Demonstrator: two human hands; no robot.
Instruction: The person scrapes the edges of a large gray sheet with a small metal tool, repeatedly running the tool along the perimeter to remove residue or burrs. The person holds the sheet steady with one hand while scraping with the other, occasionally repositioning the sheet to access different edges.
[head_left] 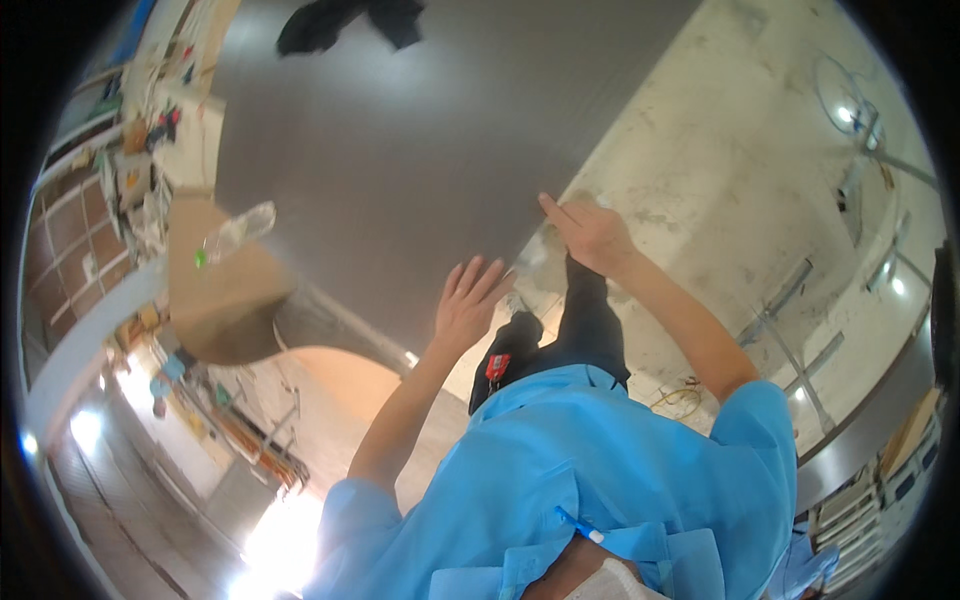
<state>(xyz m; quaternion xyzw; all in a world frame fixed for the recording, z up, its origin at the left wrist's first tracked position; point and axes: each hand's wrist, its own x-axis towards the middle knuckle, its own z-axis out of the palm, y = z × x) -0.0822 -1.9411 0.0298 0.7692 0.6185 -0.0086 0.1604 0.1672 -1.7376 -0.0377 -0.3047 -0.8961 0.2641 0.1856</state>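
A large, dark grey-brown flat panel (pixel 400 150) stretches out in front of me. My left hand (pixel 466 308) rests on its near corner with the fingers spread, holding nothing that I can see. At the panel's right edge, my right hand (pixel 592 238) has a finger stretched out onto the surface. Its other fingers are bent and partly hidden beside the edge. Black cloth (pixel 345 22) lies at the far end of the panel.
Left of the panel, a clear plastic bottle (pixel 240 232) with a green cap lies on a curved brown sheet (pixel 220 310). Metal bars (pixel 790 365) stand on the pale, scuffed floor (pixel 710 190) at right. Yellow cord (pixel 680 402) lies near my right side.
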